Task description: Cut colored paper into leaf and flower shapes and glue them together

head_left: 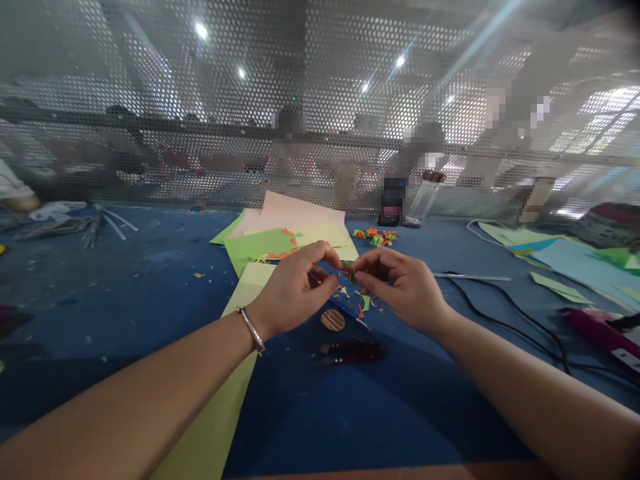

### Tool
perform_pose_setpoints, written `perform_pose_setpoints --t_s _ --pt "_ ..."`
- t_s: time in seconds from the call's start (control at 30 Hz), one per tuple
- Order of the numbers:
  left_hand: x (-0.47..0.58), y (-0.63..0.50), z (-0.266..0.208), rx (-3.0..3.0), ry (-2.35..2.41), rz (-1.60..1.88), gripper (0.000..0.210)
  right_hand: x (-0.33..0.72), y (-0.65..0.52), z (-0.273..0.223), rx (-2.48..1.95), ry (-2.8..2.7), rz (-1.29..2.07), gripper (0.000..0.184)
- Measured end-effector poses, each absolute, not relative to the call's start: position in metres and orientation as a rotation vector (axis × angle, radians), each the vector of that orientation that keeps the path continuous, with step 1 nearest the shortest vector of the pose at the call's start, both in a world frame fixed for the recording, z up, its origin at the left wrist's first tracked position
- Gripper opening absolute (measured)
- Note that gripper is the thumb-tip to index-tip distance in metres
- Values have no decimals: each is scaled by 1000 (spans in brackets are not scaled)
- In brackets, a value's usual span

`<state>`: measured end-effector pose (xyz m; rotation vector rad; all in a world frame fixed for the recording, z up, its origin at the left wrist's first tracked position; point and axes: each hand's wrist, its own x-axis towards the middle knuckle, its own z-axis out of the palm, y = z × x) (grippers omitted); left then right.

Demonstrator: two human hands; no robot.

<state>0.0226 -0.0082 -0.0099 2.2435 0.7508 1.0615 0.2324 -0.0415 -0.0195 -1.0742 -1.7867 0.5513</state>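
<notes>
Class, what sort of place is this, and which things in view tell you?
Probably a craft workspace: sheets of coloured paper and small cut scraps lie on a blue table.

No text, label, brand or number can be read. On the dark phone (391, 198) standing at the far side of the surface (150, 300), right of the middle, the display shows faint bluish and reddish patches, too small and blurred to make out as letters or figures. On the magenta object (593, 329) at the right edge, pale patches carry dark marks, likewise illegible.
</notes>
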Motion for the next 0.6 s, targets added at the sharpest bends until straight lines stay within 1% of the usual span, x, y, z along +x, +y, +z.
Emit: perform_pose_setpoints --t_s 0.33,0.6 --pt "22 -9 -10 2294 769 1084 18 234 -41 -20 -1076 -1776 558 11" --pt "23 -9 -11 2281 762 1074 17 233 -41 -20 -1073 -1779 552 13"
